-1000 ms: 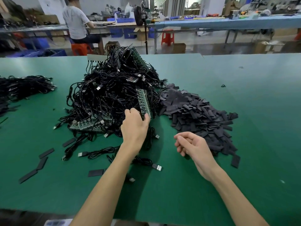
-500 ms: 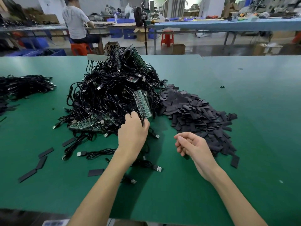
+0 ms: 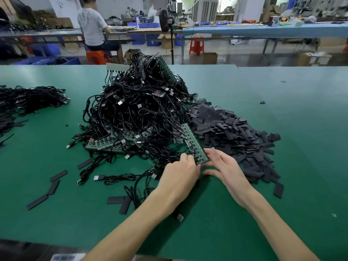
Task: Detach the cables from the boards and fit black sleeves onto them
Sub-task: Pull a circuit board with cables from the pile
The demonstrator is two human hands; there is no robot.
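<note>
Head view: a green table point(image 3: 301, 147) fills the picture, seen from above.
Small cable heap point(image 3: 28, 99): black cables at 9 o'clock on the table, well apart from everything else.
Loose sleeves point(image 3: 53, 187): a few flat black strips lying at 8 o'clock.
Cable pile point(image 3: 135, 110): a tall tangle of black cables with silver plugs, in the middle of the table.
Flat board point(image 3: 105, 145): green, lying under cables at the pile's 7 o'clock edge.
Long board point(image 3: 194, 144): green, sticking out at the pile's 5 o'clock edge, with cables on it. Its near end points to 6 o'clock.
Left hand point(image 3: 178, 176): its fingers curl round the near end of the long board and grip it. The board runs off at 1 o'clock from the knuckles.
Right hand point(image 3: 226, 170): loose, not clenched. Its almost straight fingertips point(image 3: 209, 152) touch the board's right edge, at 10 o'clock from the palm. It grips nothing.
Sleeve pile point(image 3: 235, 134): a heap of black sleeves touching the cable pile at its 3 o'clock side, just beside the right hand.
Far back: a person point(image 3: 92, 25) sits at 11 o'clock, and a red stool point(image 3: 196, 45) stands at 12 o'clock.
</note>
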